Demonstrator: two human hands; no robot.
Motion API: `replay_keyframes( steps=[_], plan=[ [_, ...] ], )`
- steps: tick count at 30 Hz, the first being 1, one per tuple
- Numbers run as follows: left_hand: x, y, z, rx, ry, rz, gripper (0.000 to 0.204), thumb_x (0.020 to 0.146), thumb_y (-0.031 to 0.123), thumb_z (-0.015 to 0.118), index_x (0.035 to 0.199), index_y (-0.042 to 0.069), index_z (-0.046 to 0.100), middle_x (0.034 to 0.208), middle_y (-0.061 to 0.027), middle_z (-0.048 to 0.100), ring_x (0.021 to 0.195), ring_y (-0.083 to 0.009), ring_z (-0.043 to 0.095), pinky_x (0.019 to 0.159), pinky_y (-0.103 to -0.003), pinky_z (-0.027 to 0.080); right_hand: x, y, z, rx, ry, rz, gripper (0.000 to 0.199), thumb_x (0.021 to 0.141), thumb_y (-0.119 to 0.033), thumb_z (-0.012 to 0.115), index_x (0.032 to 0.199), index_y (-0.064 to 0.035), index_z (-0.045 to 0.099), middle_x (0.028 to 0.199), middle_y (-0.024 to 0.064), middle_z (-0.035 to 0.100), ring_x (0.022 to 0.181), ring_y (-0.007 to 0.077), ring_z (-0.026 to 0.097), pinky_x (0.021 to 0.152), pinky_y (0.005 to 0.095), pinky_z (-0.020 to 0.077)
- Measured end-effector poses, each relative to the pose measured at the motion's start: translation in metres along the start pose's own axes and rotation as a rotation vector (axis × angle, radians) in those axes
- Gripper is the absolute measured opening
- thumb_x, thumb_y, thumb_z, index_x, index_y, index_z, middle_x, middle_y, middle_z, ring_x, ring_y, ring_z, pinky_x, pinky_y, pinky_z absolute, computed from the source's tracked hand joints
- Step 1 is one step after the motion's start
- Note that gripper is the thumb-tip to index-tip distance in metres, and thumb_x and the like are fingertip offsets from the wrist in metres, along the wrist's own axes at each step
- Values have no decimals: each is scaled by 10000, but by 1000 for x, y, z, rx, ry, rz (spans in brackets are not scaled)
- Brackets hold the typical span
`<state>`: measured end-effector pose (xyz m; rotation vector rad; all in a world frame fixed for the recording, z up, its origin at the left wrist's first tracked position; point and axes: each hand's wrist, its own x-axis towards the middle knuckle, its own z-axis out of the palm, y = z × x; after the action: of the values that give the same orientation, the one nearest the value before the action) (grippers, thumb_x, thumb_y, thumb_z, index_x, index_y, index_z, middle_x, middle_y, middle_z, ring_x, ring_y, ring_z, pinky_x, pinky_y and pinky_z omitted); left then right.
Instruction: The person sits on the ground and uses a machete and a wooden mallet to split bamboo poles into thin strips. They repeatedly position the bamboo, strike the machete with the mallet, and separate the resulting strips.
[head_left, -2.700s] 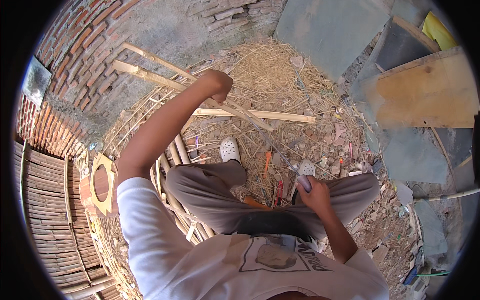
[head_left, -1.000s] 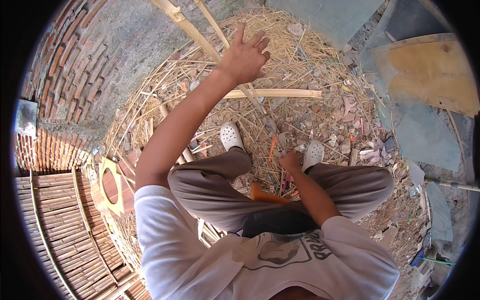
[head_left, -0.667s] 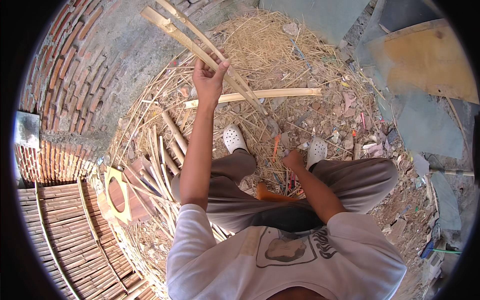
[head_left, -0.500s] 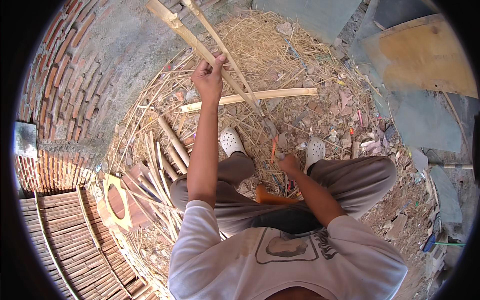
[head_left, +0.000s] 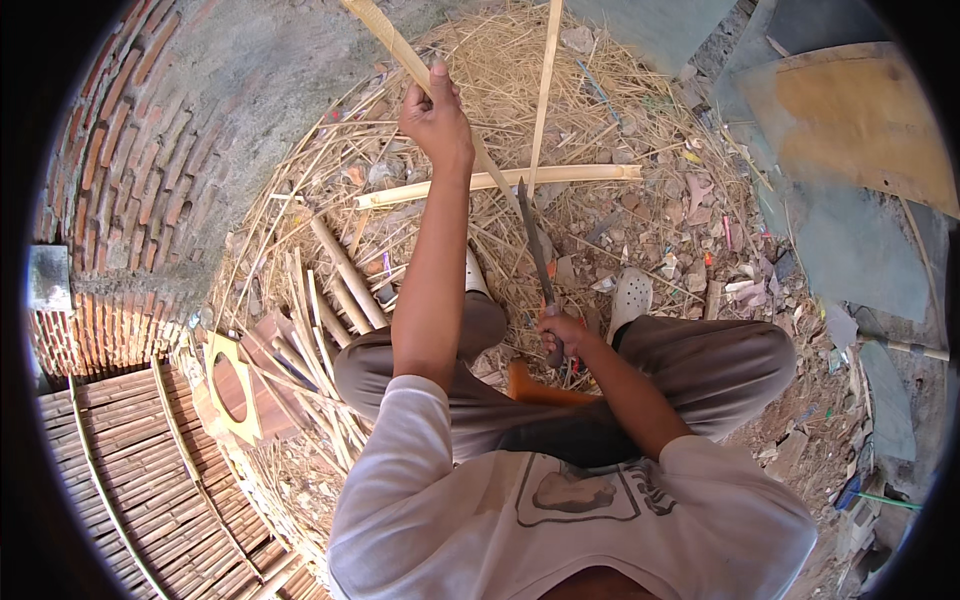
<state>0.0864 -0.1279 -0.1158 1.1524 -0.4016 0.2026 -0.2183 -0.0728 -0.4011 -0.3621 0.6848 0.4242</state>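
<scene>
My left hand (head_left: pixel 437 122) is closed around a pale split bamboo strip (head_left: pixel 388 38), which slants from the top edge down toward the middle. In my right hand (head_left: pixel 565 336) is the handle of a long knife (head_left: pixel 535 240), its dark blade pointing up and away from me. The blade tip is close to the lower end of the held strip; whether they touch is unclear. A thinner bamboo strip (head_left: pixel 545 90) stands apart to the right, with neither hand on it. Behind my left wrist, another split bamboo piece (head_left: pixel 590 173) lies crosswise on the ground.
Thin shavings (head_left: pixel 500 60) and rubble (head_left: pixel 690 240) cover the ground. Bamboo sticks (head_left: pixel 345 275) lie by my left knee, near a yellow frame with a round hole (head_left: pixel 232 388). A brick wall (head_left: pixel 130 150) rises left, above a bamboo slat platform (head_left: pixel 150 480). Sheets (head_left: pixel 850 120) lean at right.
The thinner strip has come apart from the held one and swung right. My right hand has turned the knife so its blade points upward. My left hand has shifted slightly right.
</scene>
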Motion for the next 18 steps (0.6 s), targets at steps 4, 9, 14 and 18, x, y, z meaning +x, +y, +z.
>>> replay_keyframes(
  steps=[4, 9, 14, 18],
  plan=[
    [13, -6, -7, 10, -13, -11, 300, 948, 254, 682, 766, 26, 616, 631, 17, 523, 546, -51, 436, 495, -212, 338, 12, 11, 1, 87, -81, -21, 166, 869, -47, 596, 753, -97, 489, 528, 14, 443, 416, 156, 444, 424, 334, 384],
    [8, -7, -25, -46, -30, -52, 299, 970, 268, 649, 860, -9, 663, 642, 8, 524, 571, -64, 449, 525, -217, 363, 11, -28, 11, -698, 518, -166, 113, 835, -114, 630, 814, -5, 606, 597, 99, 577, 505, 201, 579, 542, 369, 482],
    [12, 1, -35, -45, -29, -114, 322, 1004, 285, 586, 1012, -32, 636, 685, -6, 525, 607, -69, 451, 546, -227, 384, 27, -41, 9, -1060, 715, -399, 183, 852, -132, 644, 867, 46, 604, 623, 113, 567, 475, 202, 575, 430, 402, 426],
    [6, 6, -55, -47, -63, -106, 320, 1012, 274, 570, 1075, -36, 617, 711, -17, 547, 602, -72, 455, 560, -223, 402, 40, -11, -5, -1039, 742, -203, 462, 831, -243, 665, 1111, 120, 604, 1037, 265, 663, 870, 349, 686, 732, 445, 529]
  ],
)
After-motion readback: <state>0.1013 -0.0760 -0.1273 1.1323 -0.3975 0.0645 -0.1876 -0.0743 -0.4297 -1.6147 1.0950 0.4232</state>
